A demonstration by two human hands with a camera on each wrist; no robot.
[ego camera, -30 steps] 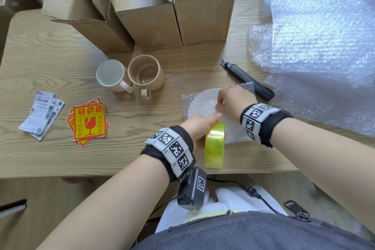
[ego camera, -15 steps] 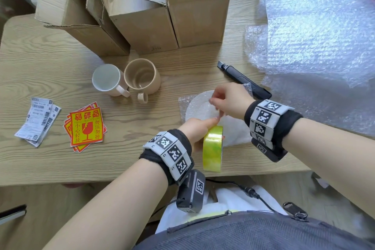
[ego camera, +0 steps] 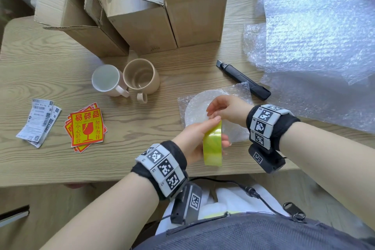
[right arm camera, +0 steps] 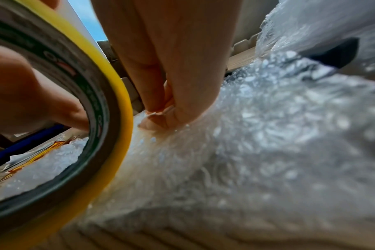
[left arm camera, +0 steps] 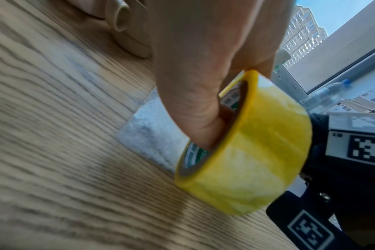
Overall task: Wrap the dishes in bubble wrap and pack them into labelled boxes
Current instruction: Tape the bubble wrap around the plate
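A white plate wrapped in bubble wrap (ego camera: 197, 107) (right arm camera: 268, 135) lies on the table near its front edge. My left hand (ego camera: 218, 130) (left arm camera: 203, 110) grips a yellow tape roll (ego camera: 212, 144) (left arm camera: 253, 152) (right arm camera: 109, 94) upright over the plate's near side, thumb inside the core. My right hand (ego camera: 211, 110) (right arm camera: 156, 116) hovers over the plate, its fingertips pinched together at the roll's top edge, where the tape end is; the clear strip itself is hard to see. A white mug (ego camera: 105, 79) and a beige mug (ego camera: 141, 76) stand unwrapped to the left.
Open cardboard boxes (ego camera: 142, 22) stand at the back of the wooden table (ego camera: 50, 67). A black utility knife (ego camera: 243, 79) lies right of the plate, beside a large bubble wrap sheet (ego camera: 314, 36). Red fragile stickers (ego camera: 86, 127) and white printed labels (ego camera: 38, 122) lie at the left.
My right hand has lifted off the wrapped plate and its fingers have come to the top of the roll. My left hand has kept hold of the roll and raised it slightly.
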